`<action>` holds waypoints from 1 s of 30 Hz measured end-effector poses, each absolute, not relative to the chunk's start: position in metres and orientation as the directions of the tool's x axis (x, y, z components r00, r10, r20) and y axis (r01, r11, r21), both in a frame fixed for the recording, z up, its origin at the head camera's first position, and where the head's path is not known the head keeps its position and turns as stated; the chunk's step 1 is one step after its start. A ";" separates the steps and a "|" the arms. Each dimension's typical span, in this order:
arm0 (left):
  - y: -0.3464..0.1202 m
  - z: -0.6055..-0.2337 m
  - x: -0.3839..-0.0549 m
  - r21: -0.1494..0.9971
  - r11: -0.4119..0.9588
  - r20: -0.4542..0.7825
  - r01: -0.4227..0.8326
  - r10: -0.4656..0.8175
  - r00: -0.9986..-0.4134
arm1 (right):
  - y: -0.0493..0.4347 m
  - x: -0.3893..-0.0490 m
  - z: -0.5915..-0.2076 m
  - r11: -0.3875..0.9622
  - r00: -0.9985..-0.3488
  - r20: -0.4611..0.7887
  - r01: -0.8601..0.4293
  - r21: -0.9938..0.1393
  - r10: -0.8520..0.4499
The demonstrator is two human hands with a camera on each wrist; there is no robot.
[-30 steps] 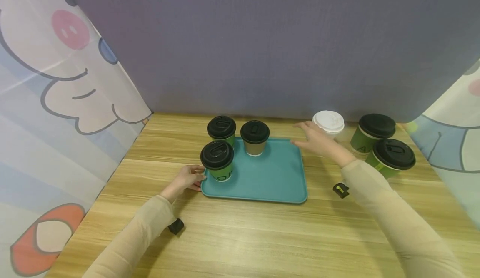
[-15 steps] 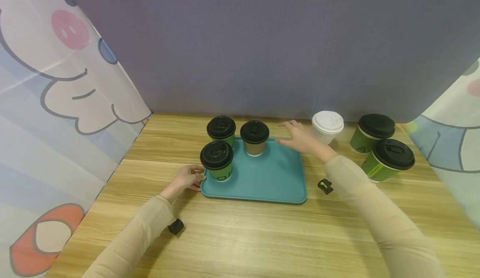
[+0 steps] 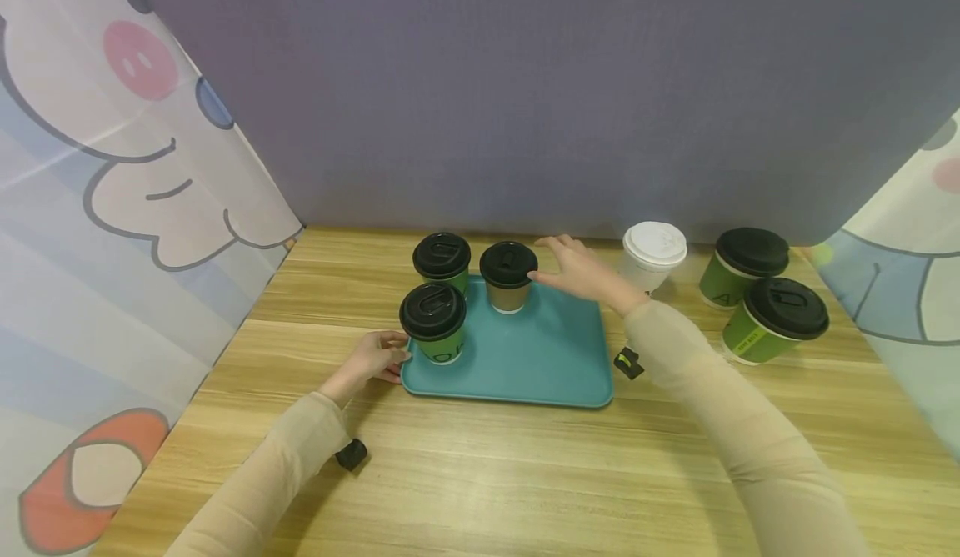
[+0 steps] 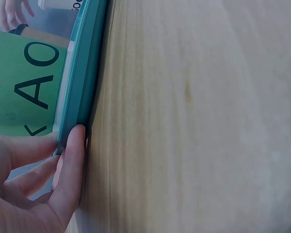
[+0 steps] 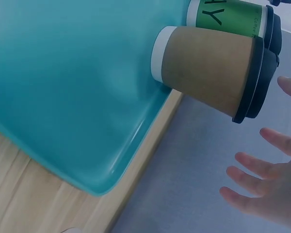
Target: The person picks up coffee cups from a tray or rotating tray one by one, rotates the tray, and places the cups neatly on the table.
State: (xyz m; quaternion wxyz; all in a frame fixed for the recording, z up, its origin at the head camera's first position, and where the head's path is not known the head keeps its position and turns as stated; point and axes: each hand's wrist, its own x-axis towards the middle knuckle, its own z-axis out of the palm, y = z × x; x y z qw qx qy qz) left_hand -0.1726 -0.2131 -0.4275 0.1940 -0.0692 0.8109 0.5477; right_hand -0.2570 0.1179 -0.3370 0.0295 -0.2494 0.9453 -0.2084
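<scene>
My left hand point(image 3: 372, 357) pinches the left rim of a teal tray point(image 3: 540, 365); in the left wrist view the thumb lies at the rim's inner side and the fingers point(image 4: 73, 165) at its outer side. On the tray stand a front green cup point(image 3: 441, 348), a rear green cup point(image 3: 444, 255) and a brown cup point(image 3: 508, 294), all upright with black lids. My right hand point(image 3: 581, 272) hovers over the tray's far right part, fingers spread, beside the brown cup's lid. In the right wrist view a gap shows between the fingers and the brown cup point(image 5: 208, 68).
Right of the tray, a white cup point(image 3: 654, 253) with a white lid stands on the wooden table point(image 3: 480, 474). Farther right are two larger green cups, one behind point(image 3: 738, 269) and one in front point(image 3: 768, 323). A grey panel point(image 3: 525, 98) rises behind the table.
My right hand has moved left, from beside the white cup to the brown cup's lid. The left hand, the tray and the cups have stayed in place.
</scene>
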 end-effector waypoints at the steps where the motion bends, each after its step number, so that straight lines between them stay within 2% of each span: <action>1: -0.213 -0.428 -0.173 0.861 0.391 -0.390 -0.324 0.101 -0.915 | 0.116 -0.257 -0.337 0.792 -0.876 0.045 -0.456 -0.407 -0.481; 30: -0.212 -0.426 -0.172 0.870 0.380 -0.380 -0.314 0.111 -0.918 | 0.072 -0.273 -0.337 0.784 -0.861 -0.086 -0.409 -0.467 -0.501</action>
